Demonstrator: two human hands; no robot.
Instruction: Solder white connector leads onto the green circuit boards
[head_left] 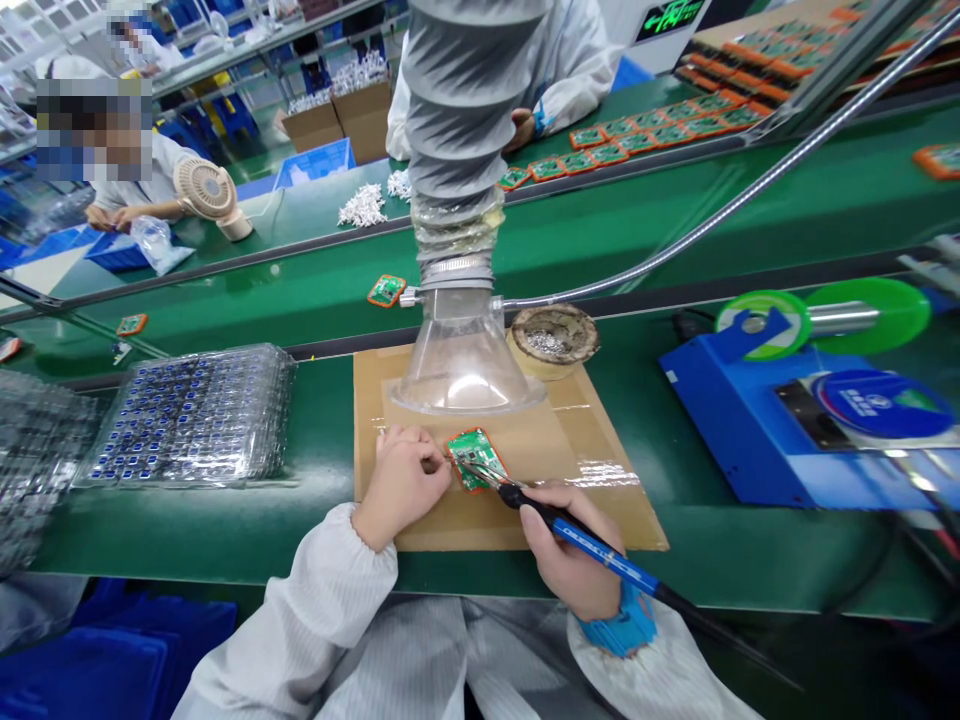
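Note:
A green circuit board with an orange rim [475,452] lies on a brown cardboard sheet [450,525], below a clear fume hood [469,360]. My right hand [577,545] is closed round a blue and black soldering iron [600,556], whose metal tip reaches over the board. To the board's left, my left hand [405,480] has its fingers curled together at the board's edge; what they pinch is too small to make out.
Stacked clear trays [195,415] stand at left. A metal-filled bowl [555,335] sits behind the hood. At right is a blue solder feeder [720,420]. A grey hose [461,120] hangs centrally. Across the belt [322,290], people work near boards and a fan [206,188].

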